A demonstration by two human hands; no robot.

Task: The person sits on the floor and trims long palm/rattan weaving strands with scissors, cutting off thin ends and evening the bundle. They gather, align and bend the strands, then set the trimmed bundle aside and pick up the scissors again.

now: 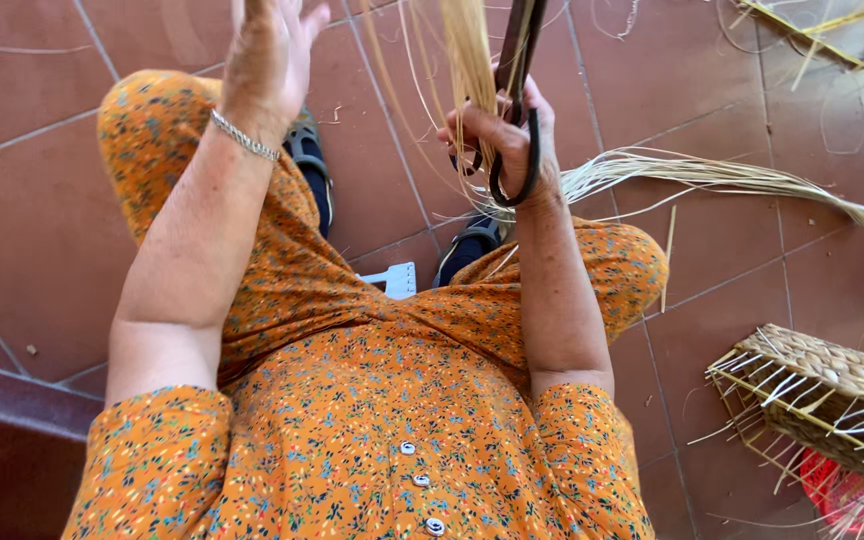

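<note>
My right hand [502, 135] is raised in front of me, closed around a bunch of pale straw strands [467, 55] and the dark handles of a pair of scissors [518, 120]. The blades run up out of the frame's top. More strands trail from that hand to the right across the floor as a loose straw bundle [712, 178]. My left hand [270, 50] is lifted at the upper left, fingers spread, holding nothing, with a silver bracelet [244, 136] on the wrist. I sit in an orange flowered dress [372, 420].
Red-brown floor tiles [32, 200] lie all around. A partly woven straw basket [832, 395] with loose ends lies at the lower right over something red [847, 495]. A small white plastic piece [394, 280] rests between my sandalled feet. A yellow frame [822, 35] is at the top right.
</note>
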